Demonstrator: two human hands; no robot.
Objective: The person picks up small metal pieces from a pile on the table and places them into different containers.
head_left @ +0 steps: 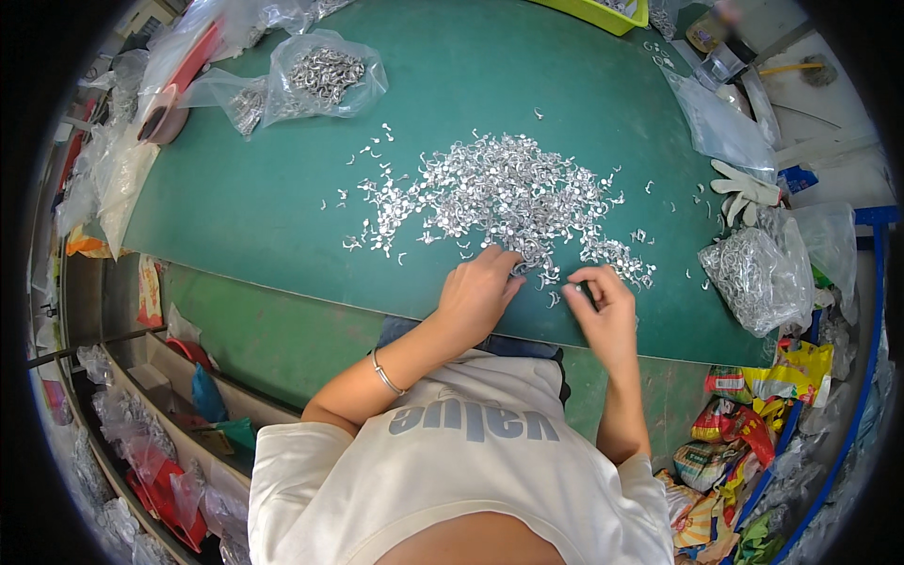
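The person's left hand [478, 287] bends over the near edge of a pile of small silvery metal pieces [518, 188], its fingers among the closest ones; whether it pinches any cannot be told. The right hand [607, 306] curls just beside the pile's near right part, thumb and forefinger near each other; whether they grip a piece is unclear. Beyond both hands the pile spreads across the green tabletop [273, 207]. Farther back, at left, lies a clear plastic bag [374, 87] of metal pieces.
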